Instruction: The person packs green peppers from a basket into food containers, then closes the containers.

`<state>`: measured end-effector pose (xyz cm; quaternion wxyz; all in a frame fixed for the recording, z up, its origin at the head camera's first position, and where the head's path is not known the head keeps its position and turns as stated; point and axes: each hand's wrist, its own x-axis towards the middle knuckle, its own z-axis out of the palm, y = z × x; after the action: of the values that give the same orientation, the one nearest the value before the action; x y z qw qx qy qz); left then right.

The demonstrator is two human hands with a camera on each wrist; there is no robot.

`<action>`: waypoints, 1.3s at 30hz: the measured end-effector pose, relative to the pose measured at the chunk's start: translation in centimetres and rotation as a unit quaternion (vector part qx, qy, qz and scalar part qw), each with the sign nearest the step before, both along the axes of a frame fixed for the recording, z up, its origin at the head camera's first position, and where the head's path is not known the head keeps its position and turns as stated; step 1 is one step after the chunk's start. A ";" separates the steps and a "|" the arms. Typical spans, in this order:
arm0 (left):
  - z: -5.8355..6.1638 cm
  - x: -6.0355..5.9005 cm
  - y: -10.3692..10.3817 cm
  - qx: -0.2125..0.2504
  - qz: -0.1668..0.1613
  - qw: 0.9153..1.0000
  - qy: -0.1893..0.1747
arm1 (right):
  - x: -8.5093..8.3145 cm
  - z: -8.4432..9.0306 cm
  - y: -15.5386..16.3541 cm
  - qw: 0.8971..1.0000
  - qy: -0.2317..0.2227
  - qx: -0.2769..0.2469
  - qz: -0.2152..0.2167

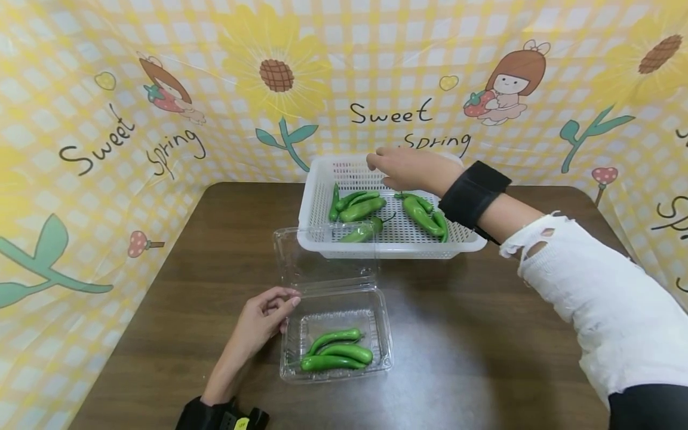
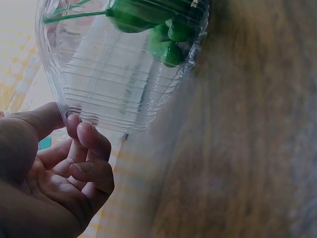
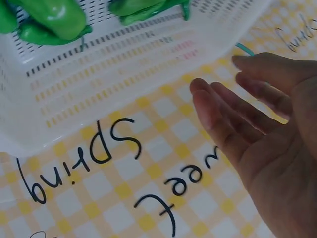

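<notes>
While left hand (image 1: 263, 322) is curled against rim of clear clamshell (image 1: 335, 343) at lower centre, nothing pinched, right hand (image 1: 408, 169) is held open, empty, above white basket (image 1: 317, 203) at upper centre. Green peppers (image 1: 360, 209) in basket judged light, smooth (slippery skin), firm; best pinched mid-body, not by thin stem.

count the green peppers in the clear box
3, lying side by side in the clear box by the left hand: back, middle, front.

Right hand (image 3: 267, 144), fingers straight, beside white basket (image 3: 124, 69) holding green peppers (image 3: 54, 20).
</notes>
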<state>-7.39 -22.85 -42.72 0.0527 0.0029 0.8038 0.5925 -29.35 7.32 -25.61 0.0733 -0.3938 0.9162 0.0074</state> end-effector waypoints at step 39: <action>0.2 0.0 -0.1 -0.004 -0.005 1.000 -0.011 | -6.4 -8.6 -5.2 0.997 -0.005 0.081 0.004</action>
<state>-7.43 -22.91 -42.56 0.0640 0.0004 0.8059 0.5886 -35.79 2.17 -34.24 0.1090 -0.3905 0.9107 0.0799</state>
